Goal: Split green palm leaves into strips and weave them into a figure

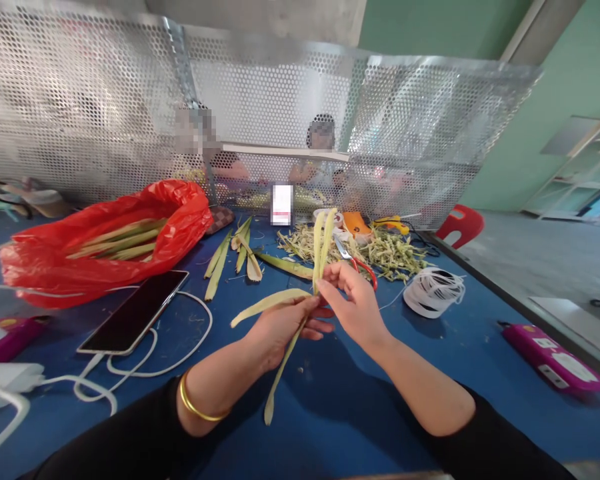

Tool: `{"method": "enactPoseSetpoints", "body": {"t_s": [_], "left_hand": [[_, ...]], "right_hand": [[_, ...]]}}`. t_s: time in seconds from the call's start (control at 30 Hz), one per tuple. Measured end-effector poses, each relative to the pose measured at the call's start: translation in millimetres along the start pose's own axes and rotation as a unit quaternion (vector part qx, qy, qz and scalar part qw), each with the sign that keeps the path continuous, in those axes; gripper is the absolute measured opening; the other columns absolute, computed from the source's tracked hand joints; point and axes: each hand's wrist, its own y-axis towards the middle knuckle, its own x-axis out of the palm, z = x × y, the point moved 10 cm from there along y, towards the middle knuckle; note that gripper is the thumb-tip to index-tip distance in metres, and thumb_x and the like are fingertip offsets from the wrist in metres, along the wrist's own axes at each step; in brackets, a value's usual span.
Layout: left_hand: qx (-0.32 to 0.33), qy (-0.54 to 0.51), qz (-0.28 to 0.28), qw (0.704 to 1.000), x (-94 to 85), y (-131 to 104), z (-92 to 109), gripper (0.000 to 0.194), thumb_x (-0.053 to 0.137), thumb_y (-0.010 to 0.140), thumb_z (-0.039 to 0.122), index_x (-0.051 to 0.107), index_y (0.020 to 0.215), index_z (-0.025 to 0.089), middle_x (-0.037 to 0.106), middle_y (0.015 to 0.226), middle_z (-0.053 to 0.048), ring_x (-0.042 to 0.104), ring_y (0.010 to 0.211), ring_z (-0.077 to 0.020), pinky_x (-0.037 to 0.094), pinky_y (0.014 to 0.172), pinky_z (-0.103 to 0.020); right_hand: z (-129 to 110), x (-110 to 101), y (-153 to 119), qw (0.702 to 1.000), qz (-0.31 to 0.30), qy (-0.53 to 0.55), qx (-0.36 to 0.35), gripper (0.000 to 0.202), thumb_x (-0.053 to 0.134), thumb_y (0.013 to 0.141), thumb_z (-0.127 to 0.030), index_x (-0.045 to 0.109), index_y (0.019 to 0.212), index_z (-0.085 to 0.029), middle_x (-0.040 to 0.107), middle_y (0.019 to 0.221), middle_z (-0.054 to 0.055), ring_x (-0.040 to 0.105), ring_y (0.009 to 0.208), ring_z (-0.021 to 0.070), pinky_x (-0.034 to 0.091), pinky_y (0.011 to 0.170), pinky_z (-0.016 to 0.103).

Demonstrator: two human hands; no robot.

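Where the left hand pinches, leaf strips meet.

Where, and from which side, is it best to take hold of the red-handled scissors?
Probably by the red handle, from the right: the scissors point their blades away and leftward, and the right hand partly hides the handle.

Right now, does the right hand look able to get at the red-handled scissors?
Probably yes: the red-handled scissors lie just beyond the right hand, with nothing visible between them, though it would likely have to leave the pale leaf strips first.
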Motion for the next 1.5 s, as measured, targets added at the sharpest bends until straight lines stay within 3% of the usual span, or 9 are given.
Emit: {"method": "enactPoseSetpoints", "body": {"t_s": [0.2,0.43,0.7,0.9,1.03,1.17,1.27,1.37,1.5], "left_hand": [[0.005,0.038,-0.005,0.999,3.2,-0.7,-0.7,0.025,0.058,0.085,0.034,0.069,0.091,0.013,0.074,0.084,-0.008,0.066,0.061,-0.0124,0.047,0.053,-0.020],[0.007,-0.026,0.004,1.000,-5.8,-0.2,8.9,0.022,0.054,0.088,0.027,0.069,0.089,0.011,0.073,0.086,-0.010,0.067,0.060,-0.0115,0.044,0.045,-0.017],[0.010,-0.004,-0.034,0.999,4.2,-4.7,7.9,0.021,0.056,0.087,0.027,0.069,0.090,0.011,0.074,0.084,-0.010,0.067,0.059,-0.0117,0.046,0.049,-0.018],[0.013,-0.062,-0.028,0.998,-5.2,-0.3,12.1,0.020,0.054,0.086,0.024,0.070,0.088,0.011,0.073,0.091,-0.011,0.067,0.063,-0.0112,0.040,0.042,-0.014],[0.030,-0.083,0.005,0.996,-19.4,4.9,20.2,0.017,0.057,0.084,0.023,0.070,0.086,0.011,0.071,0.081,-0.006,0.059,0.049,-0.0044,0.027,0.032,-0.011],[0.035,-0.146,0.003,0.989,-26.8,4.8,31.9,0.016,0.055,0.086,0.018,0.067,0.083,0.010,0.067,0.072,-0.002,0.048,0.039,-0.0002,0.025,0.029,-0.010],[0.019,-0.220,-0.032,0.975,-22.5,1.4,38.8,0.016,0.051,0.088,0.015,0.064,0.080,0.010,0.066,0.075,-0.001,0.049,0.040,0.0000,0.029,0.030,-0.009],[0.008,-0.236,-0.025,0.971,-21.7,-0.5,39.3,0.015,0.052,0.088,0.012,0.063,0.079,0.009,0.064,0.068,-0.001,0.051,0.043,-0.0013,0.040,0.037,-0.010],[0.036,-0.196,0.020,0.980,-27.3,-0.9,40.5,0.016,0.053,0.087,0.012,0.065,0.078,0.007,0.065,0.069,-0.003,0.057,0.048,-0.0044,0.051,0.047,-0.014]], "right_hand": [[6.9,-6.8,1.8,0.999,0.031,-0.005,0.025,0.013,0.052,0.085,-0.029,0.050,0.075,-0.021,0.055,0.064,-0.002,0.055,0.060,0.0138,0.045,0.060,0.026],[2.1,-19.1,-0.1,0.996,0.076,0.024,0.042,0.013,0.057,0.083,-0.030,0.051,0.076,-0.021,0.058,0.066,-0.001,0.058,0.060,0.0146,0.047,0.061,0.027],[12.3,-11.4,1.6,0.986,0.050,0.140,0.080,0.009,0.056,0.083,-0.027,0.052,0.079,-0.020,0.064,0.075,0.000,0.059,0.057,0.0124,0.049,0.060,0.027],[2.7,-18.6,1.3,0.987,0.068,0.141,0.034,0.010,0.058,0.084,-0.027,0.060,0.080,-0.018,0.065,0.070,0.001,0.060,0.061,0.0131,0.050,0.067,0.029],[-18.2,-8.4,-3.4,0.994,-0.005,0.101,-0.046,0.009,0.057,0.087,-0.025,0.062,0.084,-0.019,0.064,0.075,0.002,0.062,0.067,0.0146,0.049,0.070,0.030],[-25.4,10.9,-5.9,0.985,-0.109,0.096,-0.096,0.010,0.054,0.089,-0.024,0.062,0.084,-0.019,0.061,0.083,0.003,0.061,0.071,0.0150,0.048,0.071,0.031],[-17.6,23.4,-1.4,0.974,-0.180,0.113,-0.079,0.012,0.057,0.087,-0.026,0.061,0.077,-0.019,0.061,0.082,0.003,0.061,0.073,0.0152,0.048,0.072,0.031],[-8.4,29.8,2.5,0.961,-0.258,0.088,-0.052,0.013,0.061,0.084,-0.026,0.064,0.074,-0.018,0.063,0.080,0.003,0.062,0.081,0.0169,0.047,0.078,0.031],[7.5,28.3,-5.9,0.915,-0.399,0.063,0.018,0.025,0.066,0.079,-0.035,0.069,0.097,-0.019,0.068,0.097,0.006,0.062,0.093,0.0202,0.045,0.085,0.034]]}}
